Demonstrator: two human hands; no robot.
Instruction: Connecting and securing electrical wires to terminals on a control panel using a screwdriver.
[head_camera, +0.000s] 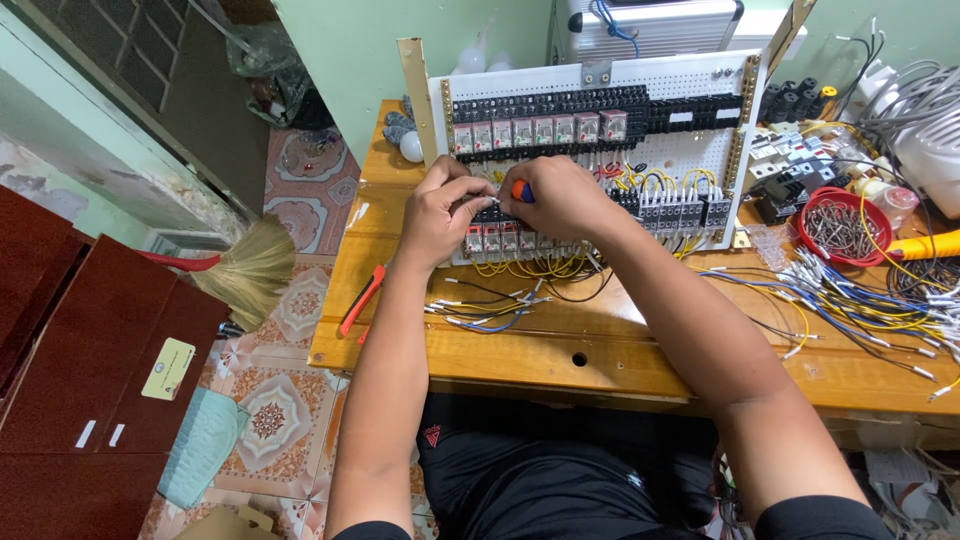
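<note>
1. The right hand (565, 198), at the centre of the frame, has its fingers closed around a screwdriver with an orange and blue handle (521, 190).
2. The left hand (445, 205), just beside it, pinches a thin white wire end (487, 205) between closed fingers.
3. Both hands rest against the white perforated wiring panel (690, 85), which leans upright at the back of the wooden worktop (560, 345).
4. A row of relays (540, 130) sits above the hands.
5. Loose wires (485, 305) lie on the worktop below the hands.
6. A red cutter (362, 298) lies at the left, a red bowl of screws (845, 228) at the right.
</note>
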